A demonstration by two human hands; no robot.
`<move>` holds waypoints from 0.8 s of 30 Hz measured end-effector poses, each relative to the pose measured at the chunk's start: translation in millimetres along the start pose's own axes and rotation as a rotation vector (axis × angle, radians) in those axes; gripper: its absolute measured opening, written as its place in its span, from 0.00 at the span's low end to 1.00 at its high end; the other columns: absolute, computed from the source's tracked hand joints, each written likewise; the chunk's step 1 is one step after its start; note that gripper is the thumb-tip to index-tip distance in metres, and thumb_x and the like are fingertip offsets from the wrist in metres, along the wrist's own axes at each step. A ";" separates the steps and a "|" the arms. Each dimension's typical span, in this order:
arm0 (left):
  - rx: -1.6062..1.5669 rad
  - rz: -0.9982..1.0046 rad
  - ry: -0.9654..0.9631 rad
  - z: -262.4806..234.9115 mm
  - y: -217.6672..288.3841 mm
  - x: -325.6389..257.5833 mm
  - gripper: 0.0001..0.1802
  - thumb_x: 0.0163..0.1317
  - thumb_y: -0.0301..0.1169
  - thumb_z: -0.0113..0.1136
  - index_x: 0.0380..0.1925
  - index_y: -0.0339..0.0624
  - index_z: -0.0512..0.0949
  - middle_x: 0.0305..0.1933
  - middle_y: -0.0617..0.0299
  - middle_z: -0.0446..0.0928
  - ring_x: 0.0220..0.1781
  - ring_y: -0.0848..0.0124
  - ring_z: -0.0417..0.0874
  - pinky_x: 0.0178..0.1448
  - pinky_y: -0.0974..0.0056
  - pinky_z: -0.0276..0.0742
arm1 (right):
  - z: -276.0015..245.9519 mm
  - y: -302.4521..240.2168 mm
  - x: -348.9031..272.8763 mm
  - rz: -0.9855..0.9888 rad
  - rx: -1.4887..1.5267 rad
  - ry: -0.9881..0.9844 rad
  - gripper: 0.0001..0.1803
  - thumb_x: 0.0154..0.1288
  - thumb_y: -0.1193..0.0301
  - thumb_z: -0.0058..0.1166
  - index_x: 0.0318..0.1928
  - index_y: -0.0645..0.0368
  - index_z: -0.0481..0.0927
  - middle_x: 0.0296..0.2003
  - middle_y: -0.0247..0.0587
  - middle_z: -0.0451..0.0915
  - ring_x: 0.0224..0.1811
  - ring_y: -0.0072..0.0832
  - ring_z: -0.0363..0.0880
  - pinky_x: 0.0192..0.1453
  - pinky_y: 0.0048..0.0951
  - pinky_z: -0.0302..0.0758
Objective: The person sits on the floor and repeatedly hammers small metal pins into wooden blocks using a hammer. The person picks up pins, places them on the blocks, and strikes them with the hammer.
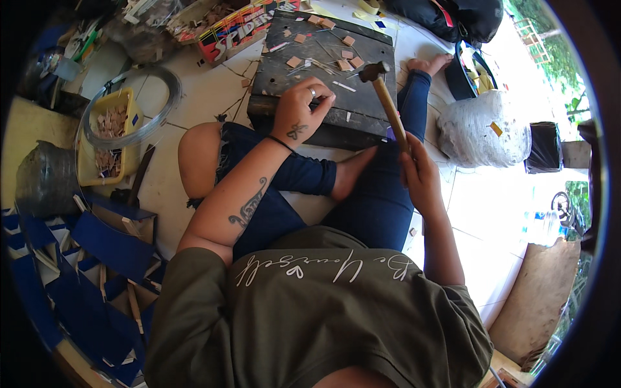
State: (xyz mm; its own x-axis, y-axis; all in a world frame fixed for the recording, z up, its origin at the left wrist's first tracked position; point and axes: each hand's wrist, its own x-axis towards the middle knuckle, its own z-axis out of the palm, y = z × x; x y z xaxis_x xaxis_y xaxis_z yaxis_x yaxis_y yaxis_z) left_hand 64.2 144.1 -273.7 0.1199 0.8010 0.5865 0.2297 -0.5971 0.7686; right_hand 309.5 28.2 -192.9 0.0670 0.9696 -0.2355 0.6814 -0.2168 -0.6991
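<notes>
My right hand (422, 173) is wrapped round the wooden handle of a hammer (391, 111). Its metal head is raised above the right side of a low black worktop (275, 87). Over the near left part of that worktop, my left hand (303, 107) is closed, fingers curled in and thumb against them. Whatever it may hold is hidden. Small square wood pieces (294, 62) lie scattered across the top, with several thin pale sticks (320, 68) among them. A short white strip (344, 87) rests between my left hand and the hammer.
At left, a yellow basket (134, 155) holds wood pieces under a coil of wire (176, 97). Dark blue panels (110, 233) are piled at lower left. A printed cardboard box (239, 35) lies beyond; a plastic-wrapped bundle (482, 129) and black tub (460, 81) stand at right.
</notes>
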 end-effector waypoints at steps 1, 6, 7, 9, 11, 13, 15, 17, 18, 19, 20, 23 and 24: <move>0.014 0.018 0.004 0.5 -0.3 -0.1 0.02 0.55 0.22 0.63 0.25 0.39 0.80 0.31 0.58 0.79 0.34 0.60 0.82 0.39 0.61 0.77 | -1.9 -6.0 -5.2 -0.007 0.029 -0.048 0.25 0.72 0.74 0.47 0.68 0.52 0.66 0.43 0.53 0.80 0.44 0.42 0.82 0.48 0.36 0.76; 0.056 0.048 0.007 0.3 -2.0 -0.9 0.03 0.56 0.22 0.63 0.24 0.38 0.79 0.30 0.58 0.78 0.33 0.59 0.82 0.38 0.61 0.77 | 2.4 -30.9 -23.1 -0.256 -0.149 0.081 0.27 0.72 0.75 0.46 0.70 0.50 0.65 0.51 0.52 0.79 0.45 0.44 0.83 0.48 0.35 0.79; 0.045 0.039 0.001 -0.2 -2.1 -1.1 0.03 0.56 0.22 0.63 0.24 0.38 0.79 0.30 0.58 0.78 0.33 0.59 0.82 0.38 0.61 0.77 | 3.0 -35.3 -25.8 -0.293 -0.183 0.113 0.27 0.72 0.75 0.46 0.70 0.50 0.65 0.51 0.52 0.79 0.45 0.45 0.83 0.48 0.35 0.79; 0.023 0.024 -0.013 -0.2 -2.2 -0.7 0.04 0.55 0.22 0.63 0.24 0.38 0.78 0.30 0.57 0.77 0.32 0.59 0.82 0.38 0.61 0.77 | 4.2 -43.1 -30.0 -0.416 -0.218 0.176 0.28 0.71 0.76 0.46 0.70 0.48 0.65 0.50 0.51 0.79 0.45 0.47 0.83 0.47 0.37 0.79; 0.015 0.020 -0.014 0.0 -2.0 -0.3 0.04 0.55 0.22 0.63 0.24 0.37 0.78 0.29 0.57 0.77 0.31 0.59 0.82 0.37 0.61 0.77 | 4.4 -49.1 -32.1 -0.483 -0.241 0.200 0.29 0.70 0.77 0.46 0.70 0.46 0.64 0.46 0.49 0.79 0.43 0.48 0.83 0.45 0.39 0.78; 0.010 0.026 -0.018 0.5 -1.6 0.0 0.03 0.55 0.22 0.63 0.24 0.37 0.78 0.29 0.57 0.76 0.31 0.59 0.82 0.37 0.61 0.77 | 3.5 -53.0 -33.9 -0.476 -0.260 0.178 0.30 0.70 0.77 0.46 0.71 0.44 0.64 0.42 0.48 0.79 0.40 0.48 0.82 0.42 0.41 0.78; 0.013 0.039 -0.020 0.5 -1.3 0.3 0.04 0.55 0.22 0.63 0.24 0.37 0.78 0.28 0.57 0.76 0.30 0.59 0.82 0.36 0.61 0.77 | 2.2 -54.9 -30.6 -0.451 -0.325 0.119 0.31 0.69 0.77 0.47 0.71 0.43 0.64 0.38 0.47 0.77 0.37 0.48 0.81 0.40 0.42 0.76; 0.010 0.039 -0.025 0.7 -0.9 0.0 0.04 0.55 0.21 0.62 0.24 0.37 0.77 0.29 0.57 0.76 0.30 0.59 0.82 0.36 0.61 0.77 | 1.8 -55.8 -29.7 -0.460 -0.342 0.118 0.31 0.69 0.77 0.47 0.71 0.43 0.64 0.36 0.46 0.76 0.34 0.47 0.80 0.38 0.43 0.75; 0.008 0.039 -0.028 0.9 -0.9 0.0 0.04 0.55 0.21 0.62 0.24 0.37 0.77 0.29 0.57 0.76 0.30 0.59 0.82 0.36 0.61 0.77 | 1.5 -55.9 -29.7 -0.483 -0.328 0.149 0.31 0.69 0.77 0.47 0.71 0.43 0.64 0.35 0.46 0.76 0.34 0.47 0.80 0.37 0.43 0.75; 0.012 0.046 -0.026 1.2 -0.9 0.0 0.04 0.55 0.21 0.62 0.24 0.37 0.77 0.29 0.57 0.76 0.31 0.59 0.81 0.36 0.61 0.77 | 0.9 -55.9 -29.6 -0.512 -0.319 0.170 0.31 0.69 0.77 0.47 0.71 0.43 0.64 0.35 0.46 0.75 0.33 0.47 0.80 0.37 0.44 0.75; 0.016 0.052 -0.025 1.3 -0.9 -0.3 0.04 0.55 0.21 0.62 0.24 0.37 0.77 0.29 0.57 0.76 0.31 0.58 0.81 0.37 0.60 0.77 | 0.3 -55.7 -29.8 -0.493 -0.317 0.154 0.31 0.69 0.78 0.47 0.71 0.43 0.64 0.34 0.46 0.75 0.33 0.47 0.80 0.37 0.44 0.74; 0.056 0.082 -0.016 1.8 -1.4 -0.7 0.05 0.54 0.21 0.62 0.24 0.38 0.76 0.29 0.57 0.76 0.33 0.57 0.80 0.39 0.58 0.75 | -2.1 -54.6 -29.6 -0.471 -0.320 0.111 0.31 0.69 0.78 0.47 0.71 0.43 0.64 0.33 0.46 0.74 0.32 0.47 0.79 0.36 0.45 0.74; 0.072 0.093 -0.017 2.5 -2.0 -0.1 0.05 0.54 0.21 0.62 0.24 0.38 0.76 0.29 0.57 0.76 0.33 0.56 0.80 0.39 0.58 0.75 | -1.8 -53.9 -29.2 -0.472 -0.314 0.117 0.31 0.69 0.78 0.47 0.71 0.43 0.64 0.33 0.46 0.74 0.32 0.47 0.79 0.36 0.44 0.74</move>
State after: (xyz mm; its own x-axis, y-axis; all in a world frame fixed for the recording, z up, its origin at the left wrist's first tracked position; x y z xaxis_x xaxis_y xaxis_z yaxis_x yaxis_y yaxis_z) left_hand 66.1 145.3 -276.0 0.1604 0.7431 0.6497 0.2851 -0.6650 0.6903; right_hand 272.1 11.8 -147.1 -0.2288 0.9631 0.1421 0.8396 0.2691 -0.4718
